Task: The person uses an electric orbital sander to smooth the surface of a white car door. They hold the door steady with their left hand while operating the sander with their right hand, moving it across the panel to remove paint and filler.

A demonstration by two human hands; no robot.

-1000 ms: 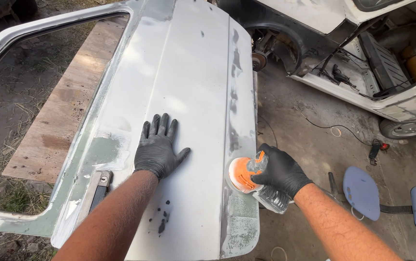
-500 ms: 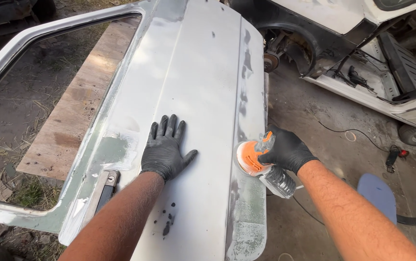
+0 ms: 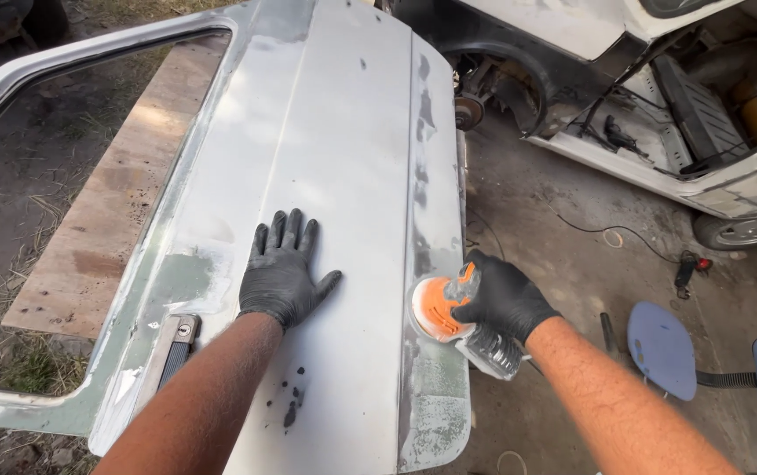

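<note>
A large pale grey sanded metal car door (image 3: 343, 158) lies flat, its window frame to the left, and everything else sits around it. The left hand (image 3: 281, 273), in a black glove, rests open and flat on the door's middle panel, fingers spread, gripping nothing. The right hand (image 3: 503, 297), also black-gloved, is closed around an orange and grey round-padded power sander (image 3: 442, 310), whose disc lies on the raised strip along the door's right edge, low on the door (the hand covers most of the tool's body, so its upper shape is hard to make out). Right of that edge the door drops off to bare dirt ground, giving open room beside the sander. A black door handle (image 3: 178, 347) sits near the door's lower left, beside a greenish filler patch (image 3: 176, 277). Through the window opening a light brown wooden board (image 3: 114, 220) lies on the ground. Beyond the door's upper right corner stands a stripped white car body (image 3: 625, 97), cut off by the frame. Two pale blue rounded pads (image 3: 664, 347) lie on the ground, well right of the door, the farther one cut off. A thin black cable (image 3: 589, 230) trails across the dirt there.
</note>
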